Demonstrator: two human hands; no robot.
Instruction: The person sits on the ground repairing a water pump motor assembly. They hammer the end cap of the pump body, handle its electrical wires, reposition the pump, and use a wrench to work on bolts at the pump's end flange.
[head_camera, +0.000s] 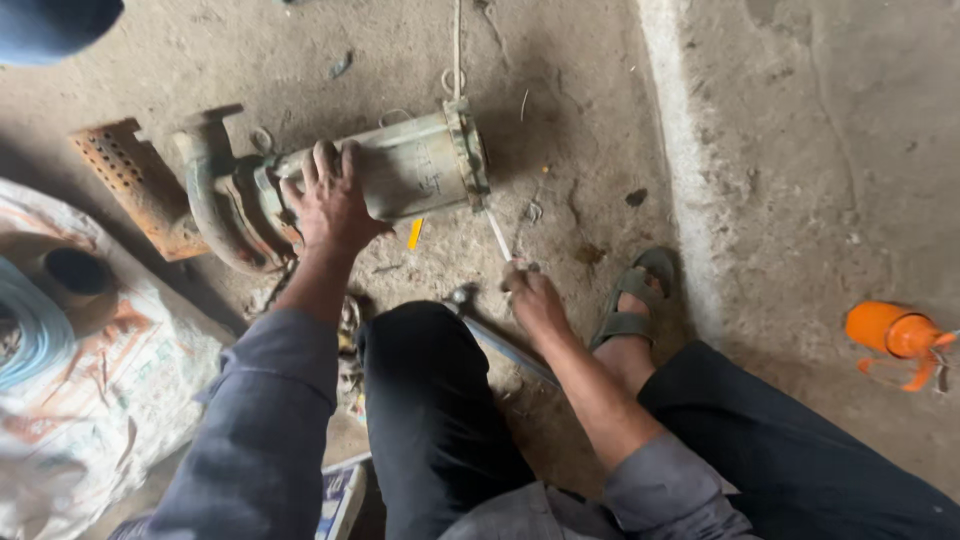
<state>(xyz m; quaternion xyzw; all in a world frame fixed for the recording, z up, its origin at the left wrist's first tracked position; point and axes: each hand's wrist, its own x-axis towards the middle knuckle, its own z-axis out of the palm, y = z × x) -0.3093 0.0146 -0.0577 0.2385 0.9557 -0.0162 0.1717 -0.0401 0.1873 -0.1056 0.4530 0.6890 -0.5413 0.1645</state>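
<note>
A grimy grey-green pump motor (415, 165) lies on its side on the dirt floor, with a curved pipe fitting (205, 195) at its left end. My left hand (328, 200) rests flat on the motor's body near the pipe end, fingers spread. My right hand (532, 296) is closed around a thin light-coloured rod (498, 236), whose tip touches the lower edge of the motor's right end flange (467, 152). A hammer (495, 335) lies on the floor just under my right hand, beside my knee.
A rusty perforated plate (130, 180) lies left of the pump. A white printed sack (100, 400) with a pipe opening (75, 270) fills the lower left. An orange oil can (892, 335) sits at right. My sandalled foot (630, 300) is beside a raised concrete strip (680, 150).
</note>
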